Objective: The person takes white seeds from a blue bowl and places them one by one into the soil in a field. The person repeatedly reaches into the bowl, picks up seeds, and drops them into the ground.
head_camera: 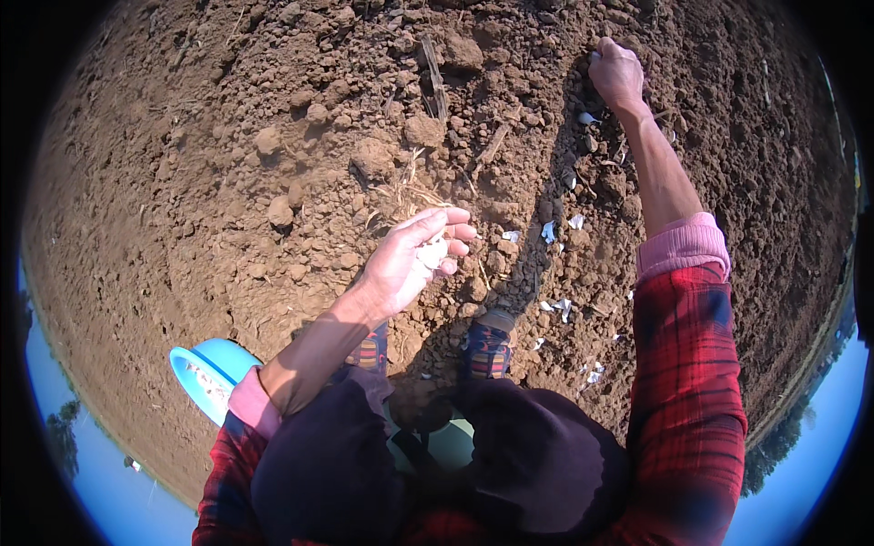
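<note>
My left hand (pixel 413 256) is cupped palm-up above the soil, its fingers curled around several pale garlic cloves (pixel 431 254). Farther out at the upper right, my right hand (pixel 617 69) reaches down to the ground with its fingers bent together. A small pale bit shows at that hand's edge, but its fingertips are hidden, so I cannot tell what they hold. Just below it a white garlic clove (pixel 587 118) lies in a shallow shaded furrow (pixel 556 160). Another pale clove (pixel 571 182) is nearer to me along the same line.
A light-blue plastic basin (pixel 232 356) with pale pieces inside stands at my left. White papery skins (pixel 548 232) are scattered near my shoe (pixel 490 345). Soil clods (pixel 374 158), a dry stalk (pixel 435 78) and straw (pixel 408 191) lie ahead. Something pale green (pixel 450 443) shows between my legs.
</note>
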A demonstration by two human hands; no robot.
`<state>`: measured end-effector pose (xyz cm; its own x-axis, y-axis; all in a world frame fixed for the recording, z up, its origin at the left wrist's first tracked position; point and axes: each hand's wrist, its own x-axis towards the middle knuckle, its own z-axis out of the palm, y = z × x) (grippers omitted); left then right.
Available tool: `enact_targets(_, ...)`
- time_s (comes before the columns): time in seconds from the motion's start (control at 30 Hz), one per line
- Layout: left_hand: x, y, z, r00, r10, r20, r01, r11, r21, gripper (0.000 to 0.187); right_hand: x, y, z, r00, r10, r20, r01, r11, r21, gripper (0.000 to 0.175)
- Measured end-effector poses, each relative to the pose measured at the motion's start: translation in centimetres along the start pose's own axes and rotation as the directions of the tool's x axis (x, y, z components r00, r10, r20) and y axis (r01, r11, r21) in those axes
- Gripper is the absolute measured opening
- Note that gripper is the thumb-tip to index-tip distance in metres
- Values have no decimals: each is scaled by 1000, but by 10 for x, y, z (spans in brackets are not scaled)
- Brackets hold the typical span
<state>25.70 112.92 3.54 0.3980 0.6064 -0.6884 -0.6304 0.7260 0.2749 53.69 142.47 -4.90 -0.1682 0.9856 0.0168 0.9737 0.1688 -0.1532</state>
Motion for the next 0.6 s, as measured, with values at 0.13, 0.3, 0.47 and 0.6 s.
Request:
enact_targets(0.13,-5,7,1,999,35,4,-36,999,35,41,12,-6,-3,997,-26,78,38,987,-156,20)
enact_targets(0.3,-21,6,-6,990,103,94,-94,991,-99,52,-19,-21,-28,996,65,52,-65,998,-12,26)
enact_targets(0.47,-39,3,-19,984,146,100,-128,977,-170,66,-140,-105,-69,979,-190,-74,182,651,737,14)
enact_targets(0.6,-45,-7,-17,982,153,108,-141,983,-115,68,-213,-178,-101,742,-669,37,384,471,794,12)
